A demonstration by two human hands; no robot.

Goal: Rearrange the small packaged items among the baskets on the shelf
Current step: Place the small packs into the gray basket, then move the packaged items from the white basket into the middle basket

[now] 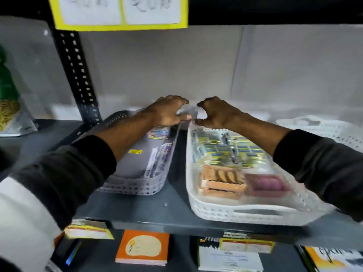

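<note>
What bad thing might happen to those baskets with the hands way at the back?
The white perforated plastic basket sits right at the front edge of the grey metal shelf, so a tug might tip it off. It is packed full, so the orange biscuit packets could spill. Both forearms cross the baskets; a dark sleeve might snag the rim.

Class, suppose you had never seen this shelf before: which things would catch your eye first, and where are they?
Two hands, the left hand and the right hand, meet at the far ends of two perforated baskets. The white basket on the right is packed with small packets; the grey basket on the left is nearly bare. A yellow-bordered sign hangs above.
</note>
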